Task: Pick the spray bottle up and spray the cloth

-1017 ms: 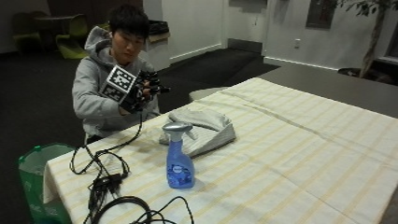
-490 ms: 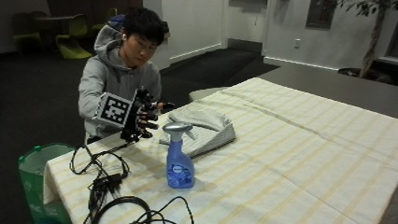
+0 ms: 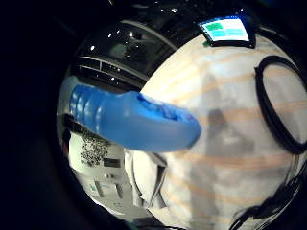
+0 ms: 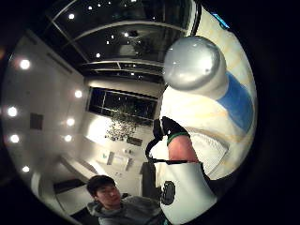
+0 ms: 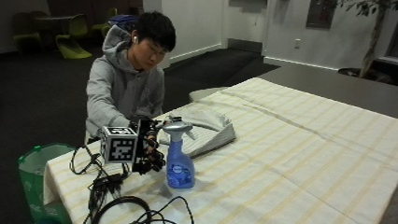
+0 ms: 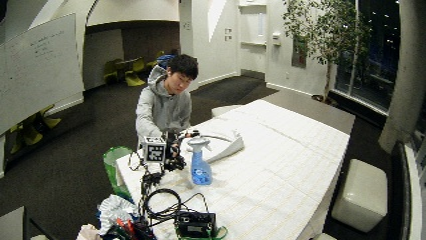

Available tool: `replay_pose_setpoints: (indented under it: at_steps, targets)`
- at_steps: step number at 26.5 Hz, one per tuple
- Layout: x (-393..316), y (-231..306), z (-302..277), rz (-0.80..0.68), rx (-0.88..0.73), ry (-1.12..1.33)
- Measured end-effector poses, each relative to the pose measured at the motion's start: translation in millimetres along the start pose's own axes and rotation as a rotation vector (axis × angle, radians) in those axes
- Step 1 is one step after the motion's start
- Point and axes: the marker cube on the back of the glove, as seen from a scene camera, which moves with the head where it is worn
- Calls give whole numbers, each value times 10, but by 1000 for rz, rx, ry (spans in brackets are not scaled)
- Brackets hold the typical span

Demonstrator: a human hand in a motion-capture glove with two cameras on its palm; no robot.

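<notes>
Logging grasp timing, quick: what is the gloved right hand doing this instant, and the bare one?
Gloved right hand: beside the blue plastic spray bottle, not gripping it; whether its fingers are open cannot be told.
Bare left hand: not visible, cannot be told.

Outside views: across the desk (image 5: 298,154) toward the seated person, one farther back. Palm views: close beside the spray bottle (image 5: 179,161), facing desk and ceiling.
</notes>
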Motion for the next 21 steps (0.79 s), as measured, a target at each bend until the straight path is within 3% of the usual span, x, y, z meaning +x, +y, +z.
replay_pose_setpoints:
  at_steps: [11,21]
  targets:
    - [108,-356,293,79,-90,-166]
    - [115,-521,401,77,-123,-158]
